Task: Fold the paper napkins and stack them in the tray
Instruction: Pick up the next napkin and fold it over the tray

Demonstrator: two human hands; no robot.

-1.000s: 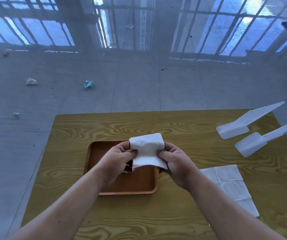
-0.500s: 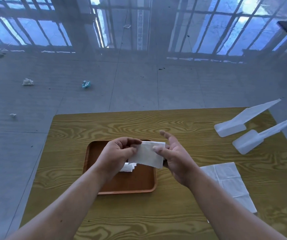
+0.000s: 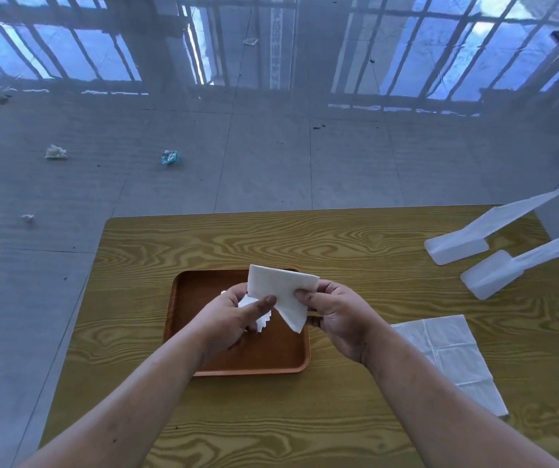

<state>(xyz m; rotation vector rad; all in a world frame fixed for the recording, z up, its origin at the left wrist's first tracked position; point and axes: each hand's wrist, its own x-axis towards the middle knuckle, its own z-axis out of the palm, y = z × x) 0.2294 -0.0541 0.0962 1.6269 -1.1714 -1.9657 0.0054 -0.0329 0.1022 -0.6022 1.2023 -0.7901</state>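
A folded white paper napkin (image 3: 279, 292) is held in the air above the brown wooden tray (image 3: 197, 288). My left hand (image 3: 234, 319) pinches its lower left part with thumb on top. My right hand (image 3: 335, 312) pinches its right edge. One corner of the napkin hangs down between the hands. Below my left hand, a small stack of folded napkins (image 3: 258, 324) lies in the tray, mostly hidden. A flat pile of unfolded white napkins (image 3: 446, 349) lies on the table to the right of the tray.
The tray sits in the middle of a yellow wood-grain table (image 3: 338, 244). Two white plastic holders (image 3: 463, 244) (image 3: 497, 275) lie at the table's far right. The floor beyond has scraps of litter (image 3: 169, 157).
The napkin has been folded smaller. My right hand let go for a moment with fingers spread, then took hold of the right edge again. A corner now hangs down.
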